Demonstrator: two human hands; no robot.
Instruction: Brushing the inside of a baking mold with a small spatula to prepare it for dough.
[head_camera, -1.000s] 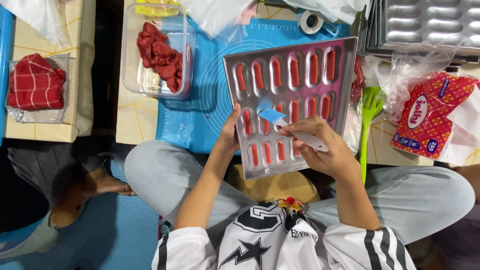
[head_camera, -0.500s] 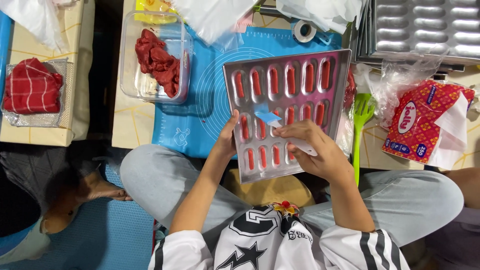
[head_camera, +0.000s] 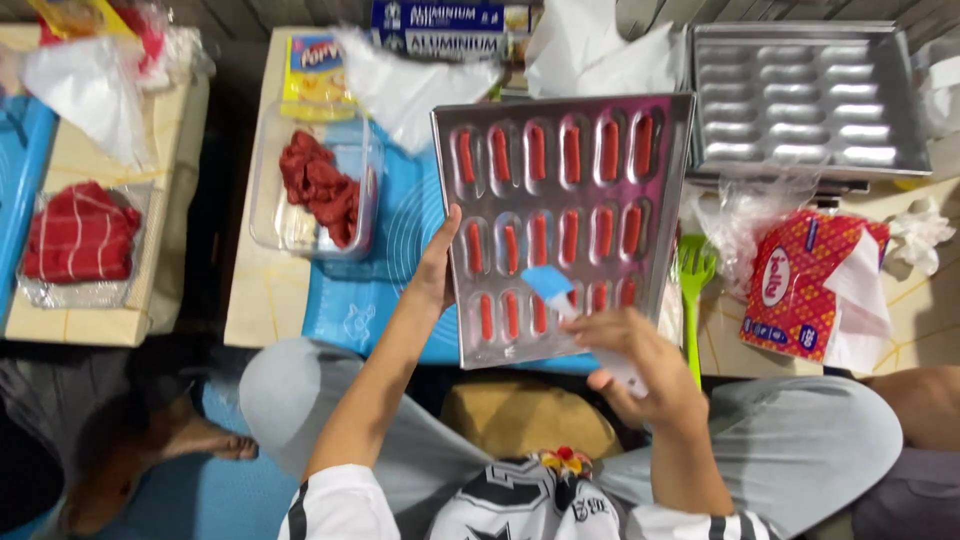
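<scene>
Here the left hand (head_camera: 437, 275) steadies the mould tray (head_camera: 565, 225); the right hand (head_camera: 640, 365) brushes it.

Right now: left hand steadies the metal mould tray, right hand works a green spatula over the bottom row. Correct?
Not quite. The spatula in the right hand is blue-tipped; the head view shows it. The left hand does steady the mould tray.

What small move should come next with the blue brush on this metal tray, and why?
Probably slide the blue brush sideways to the next red-filled slot. The right hand holds it with its head on the bottom row of the metal tray, which the left hand steadies at its left edge.
</scene>
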